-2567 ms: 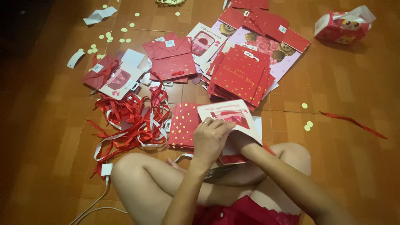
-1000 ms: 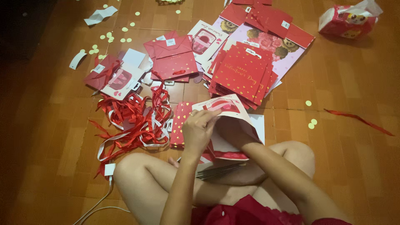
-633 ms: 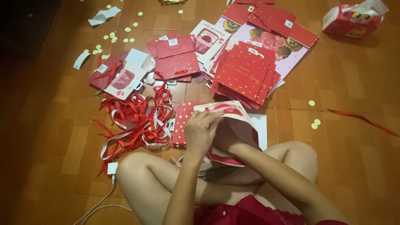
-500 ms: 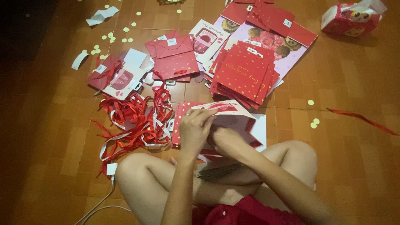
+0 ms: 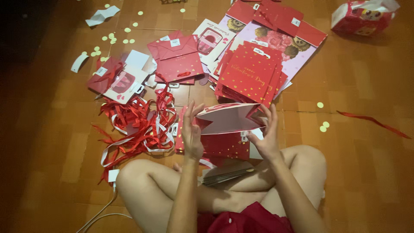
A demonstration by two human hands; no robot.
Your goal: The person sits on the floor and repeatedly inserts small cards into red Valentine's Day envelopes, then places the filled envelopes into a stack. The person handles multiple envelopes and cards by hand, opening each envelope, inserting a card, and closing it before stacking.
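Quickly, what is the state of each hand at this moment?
Left hand: open, fingers spread, pressing the left side of the opened red paper bag.
Right hand: gripping the bag's right side.

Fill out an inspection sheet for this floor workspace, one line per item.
Surface: wooden parquet floor, dimly lit.
Job's things: red paper gift bag, opened out between both hands, above flat ones.
Clutter: tangle of red ribbons; stack of flat red bags; round paper dots; assembled bag lying far right.
Grippers: left hand at the bag's left edge; right hand at its right edge.
Cables: white cable by the left knee.
Surroundings: dark at the left; nothing else seen.
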